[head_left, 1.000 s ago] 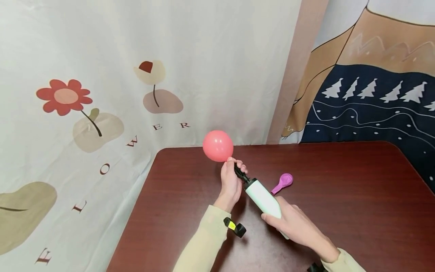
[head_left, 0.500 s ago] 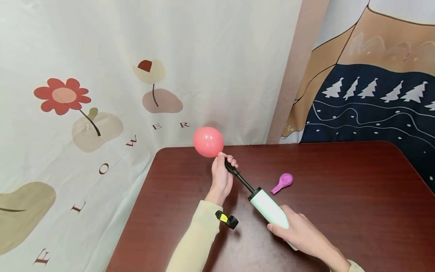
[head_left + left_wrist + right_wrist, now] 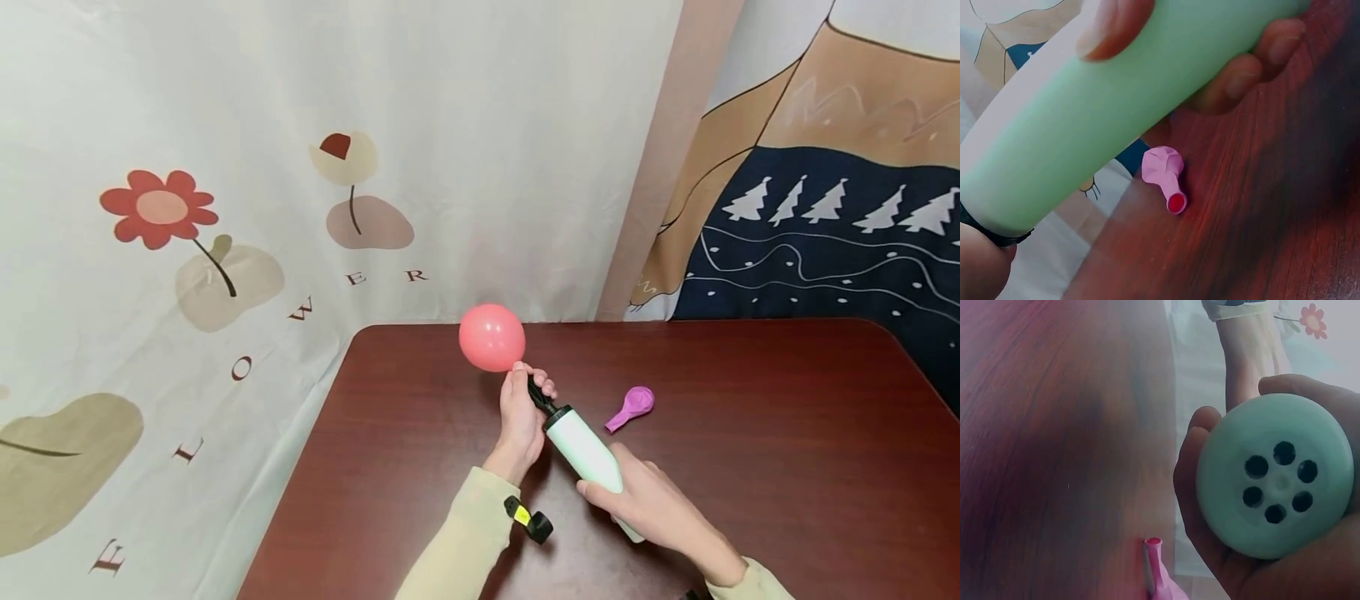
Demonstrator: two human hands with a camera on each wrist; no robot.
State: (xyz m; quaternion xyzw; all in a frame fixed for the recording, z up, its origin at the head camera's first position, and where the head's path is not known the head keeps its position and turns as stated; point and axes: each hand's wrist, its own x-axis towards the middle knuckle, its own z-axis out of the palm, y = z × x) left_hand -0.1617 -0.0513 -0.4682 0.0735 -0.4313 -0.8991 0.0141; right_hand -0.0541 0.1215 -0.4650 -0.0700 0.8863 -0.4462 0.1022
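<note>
A round, inflated red balloon [image 3: 492, 337] sits over the black nozzle end [image 3: 537, 395] of a hand balloon pump. My left hand [image 3: 522, 421] grips that black end, its thumb up at the balloon's neck. Around the pump's pale green barrel [image 3: 583, 452] curl the fingers and thumb of my right hand [image 3: 660, 508]. Barrel and black end stand close together, with hardly any rod showing. In the right wrist view the barrel's round base [image 3: 1280, 478] faces the camera, with several dark holes in a ring. The balloon's neck is mostly hidden by my left hand.
A limp purple-pink balloon [image 3: 632, 408] lies on the dark red-brown table [image 3: 780, 433], just beyond the barrel. Behind the table's far edge hang a pale curtain [image 3: 480, 150] with printed flowers and a dark blue cloth [image 3: 825, 258] with white trees.
Half a second ago a length of black rod showed between barrel and black end; now they are together again. The red balloon and left hand have shifted right and down in the head view.
</note>
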